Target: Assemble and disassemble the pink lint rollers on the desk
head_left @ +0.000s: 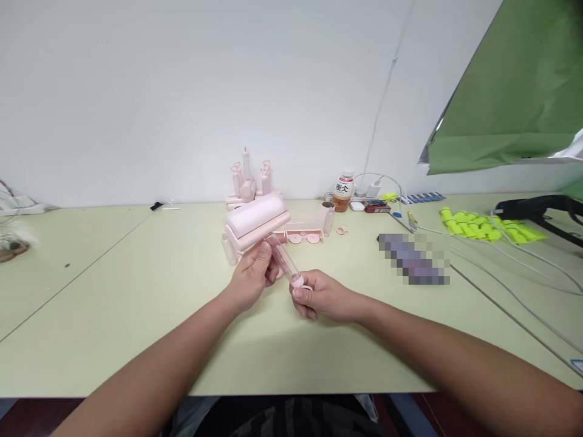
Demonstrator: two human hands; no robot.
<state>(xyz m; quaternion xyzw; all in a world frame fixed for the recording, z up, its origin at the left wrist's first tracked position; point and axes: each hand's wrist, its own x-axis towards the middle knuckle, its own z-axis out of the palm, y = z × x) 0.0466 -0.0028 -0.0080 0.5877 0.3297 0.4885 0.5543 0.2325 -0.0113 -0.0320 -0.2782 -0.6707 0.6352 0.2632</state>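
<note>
I have both hands out over the pale green bench [136,315], meeting just in front of a pink set of plastic parts. My left hand [252,276] has its fingers clamped on the upper part of a clear tube [285,260], which slants down and to the right from that grip. My right hand [321,298] pinches the tube's lower end, fingers closed on the small pink cap [297,280] fitted there, so the tube spans the gap between both hands, lifted just above the bench. Right behind my left hand sits a pink roller case [255,224], lying on its side and tilted, with a pink tray [304,233] of round pieces just beside it on the right. Farther back, near the wall, stands a cluster of upright pink stands [248,179]. An orange drink bottle [342,193] stands to the right of these, near white cables [501,255] that trail across the bench. A row of yellow-green tubes [483,226] lies well off to the right, beneath a green sheet [514,91] hanging from above.
</note>
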